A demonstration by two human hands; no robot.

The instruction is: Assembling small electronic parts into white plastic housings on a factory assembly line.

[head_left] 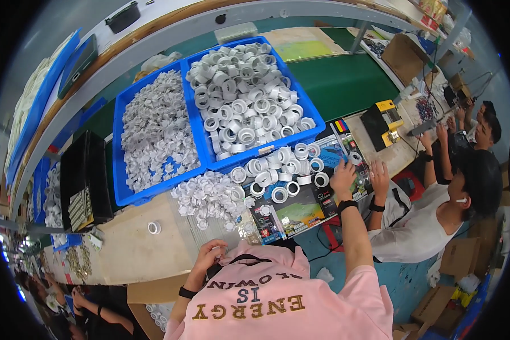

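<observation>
My right hand [344,180] is stretched out to the right over the printed packaging sheets [302,211]. Its fingers are slightly apart, beside a single white plastic ring [354,157]; no grip on it shows. Close to my body, my left hand [211,253] is at the front edge of the table with its fingers bent together. Whatever they may hold is hidden. Between the hands lie a loose pile of white rings [280,194] and, to its left, a heap of small white flower-shaped plastic parts [207,195].
Behind the piles stand a blue crate of white rings [246,102] and a blue crate of small white parts [161,130]. One ring [154,228] lies alone on the left. Co-workers sit on the right, nearest a person in white [419,226]. A cardboard box [153,292] stands below.
</observation>
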